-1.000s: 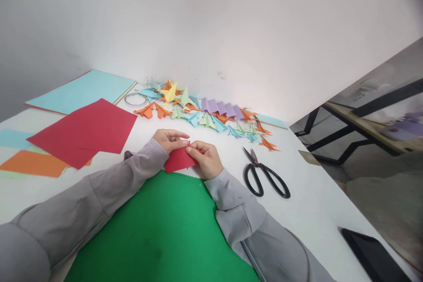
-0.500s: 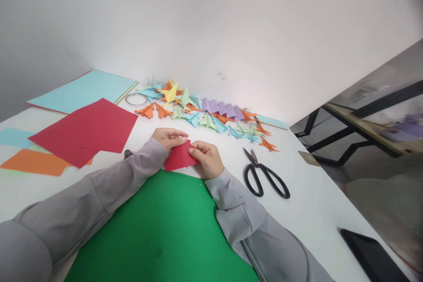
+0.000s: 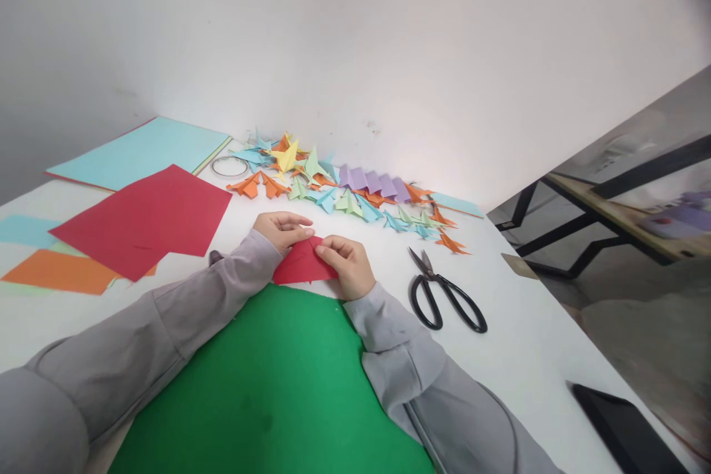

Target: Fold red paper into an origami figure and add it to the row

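A small piece of folded red paper (image 3: 304, 264) is held up between my two hands, just beyond the green sheet's far edge. My left hand (image 3: 284, 229) pinches its upper left side, with thumb and fingers closed on it. On its right side, my right hand (image 3: 349, 262) grips it between thumb and forefinger. Creases show across the paper's face, and its lower edge is wide. The fingers hide part of its top and both sides. Under my forearms lies the large green sheet (image 3: 266, 378).
Black-handled scissors (image 3: 430, 292) lie right of my right hand. Several folded paper shapes (image 3: 349, 201) line the wall. At left are a large red sheet (image 3: 147, 218), orange paper (image 3: 61, 272) and a blue sheet stack (image 3: 147, 152). A dark flat device (image 3: 627, 426) rests near the table's right edge.
The red paper has opened out a little wider and flatter between my fingers. My left hand has shifted slightly left and up; my right hand has barely moved.
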The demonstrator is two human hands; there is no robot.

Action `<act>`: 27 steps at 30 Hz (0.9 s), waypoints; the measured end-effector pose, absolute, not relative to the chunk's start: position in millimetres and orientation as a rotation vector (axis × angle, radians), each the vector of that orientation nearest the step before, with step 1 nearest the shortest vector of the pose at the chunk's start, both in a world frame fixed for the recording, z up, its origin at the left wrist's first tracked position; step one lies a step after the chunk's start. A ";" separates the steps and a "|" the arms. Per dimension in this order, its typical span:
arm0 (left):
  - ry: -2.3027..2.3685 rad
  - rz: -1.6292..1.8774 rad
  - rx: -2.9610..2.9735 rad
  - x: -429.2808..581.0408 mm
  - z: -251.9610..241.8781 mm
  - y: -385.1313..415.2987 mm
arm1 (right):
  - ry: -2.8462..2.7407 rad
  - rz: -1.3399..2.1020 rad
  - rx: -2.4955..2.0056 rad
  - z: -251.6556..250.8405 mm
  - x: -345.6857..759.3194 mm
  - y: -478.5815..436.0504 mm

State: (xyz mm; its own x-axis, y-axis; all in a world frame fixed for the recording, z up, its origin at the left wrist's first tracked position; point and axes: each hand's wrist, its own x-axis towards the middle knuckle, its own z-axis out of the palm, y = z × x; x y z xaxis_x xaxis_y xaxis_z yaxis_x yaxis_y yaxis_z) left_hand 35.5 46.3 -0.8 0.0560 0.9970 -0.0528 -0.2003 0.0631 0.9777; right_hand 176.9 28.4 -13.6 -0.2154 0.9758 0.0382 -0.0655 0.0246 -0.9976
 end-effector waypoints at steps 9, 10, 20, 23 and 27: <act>1.108 1.219 1.167 37.7 -4.3 44.3 | -1.391 1.370 -1.089 -12.8 178.2 28.7; 1.112 1.216 1.169 37.4 -4.3 44.7 | -1.393 1.375 -1.079 -12.6 178.6 28.7; 0.994 1.229 1.184 37.1 -7.2 45.0 | -1.487 1.177 -1.122 -13.3 178.8 30.2; 0.937 1.213 1.179 35.9 -9.3 45.6 | -1.498 1.185 -1.141 -12.6 179.8 30.6; 0.933 1.159 1.154 33.3 -9.3 47.3 | -1.431 1.272 -1.115 -10.7 180.1 29.9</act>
